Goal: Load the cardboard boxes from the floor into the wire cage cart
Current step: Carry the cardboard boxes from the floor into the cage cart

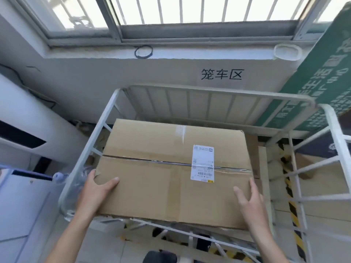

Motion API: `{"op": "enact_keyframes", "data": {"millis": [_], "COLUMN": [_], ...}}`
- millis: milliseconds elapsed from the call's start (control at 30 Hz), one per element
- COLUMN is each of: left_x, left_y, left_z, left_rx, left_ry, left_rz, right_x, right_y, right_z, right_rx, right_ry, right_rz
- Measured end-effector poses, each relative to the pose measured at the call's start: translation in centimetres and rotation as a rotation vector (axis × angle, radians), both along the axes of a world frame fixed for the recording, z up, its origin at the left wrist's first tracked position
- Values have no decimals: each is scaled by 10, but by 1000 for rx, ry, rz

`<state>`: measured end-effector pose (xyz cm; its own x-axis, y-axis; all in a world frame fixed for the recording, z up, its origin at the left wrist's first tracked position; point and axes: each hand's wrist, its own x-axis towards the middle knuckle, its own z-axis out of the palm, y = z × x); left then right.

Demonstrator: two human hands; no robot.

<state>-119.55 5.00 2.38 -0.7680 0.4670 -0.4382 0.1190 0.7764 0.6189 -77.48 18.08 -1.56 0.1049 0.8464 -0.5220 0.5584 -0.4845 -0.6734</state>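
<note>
While the cardboard box point(171, 168) hides most of the wire cage cart's point(106, 118) interior and the boxes beneath it, its long axis runs left to right, white label point(202, 162) facing up (print too small to read). It sits inside the cart's top. Left hand point(97, 190) grips the near left corner, thumb on top; right hand point(248, 198) lies open against the near right edge

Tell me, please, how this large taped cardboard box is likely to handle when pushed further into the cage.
The cardboard box looks stiff: flat top, taped seam. Probably bulky rather than slippery, as left hand and right hand both steady it. It should slide, not roll.
</note>
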Motion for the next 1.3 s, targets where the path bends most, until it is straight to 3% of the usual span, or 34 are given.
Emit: {"op": "enact_keyframes", "data": {"millis": [167,500,667,833,967,1133,1300], "left_x": [-70,-165,-200,-230,-231,-187,-136], "left_y": [11,5,5,17,17,11,41], "left_z": [-63,-197,-251,-298,-333,-362,-373], "left_rx": [-88,-184,-271,-261,-291,-603,-476], "left_ry": [-129,-296,-338,-301,-215,-172,-98], "left_rz": [24,-68,-45,-13,-46,-192,-493], "right_x": [-67,-172,-219,-247,-247,-248,-248], "right_y": [12,-29,-27,-21,-26,-39,-44], "right_z": [-26,-116,-181,-248,-307,-352,-356], "right_rx": [-78,-185,-258,-208,-384,-613,-520], "right_ry": [-78,-316,-326,-281,-260,-147,-217], "right_rz": [6,-199,-211,-174,-23,131,203]}}
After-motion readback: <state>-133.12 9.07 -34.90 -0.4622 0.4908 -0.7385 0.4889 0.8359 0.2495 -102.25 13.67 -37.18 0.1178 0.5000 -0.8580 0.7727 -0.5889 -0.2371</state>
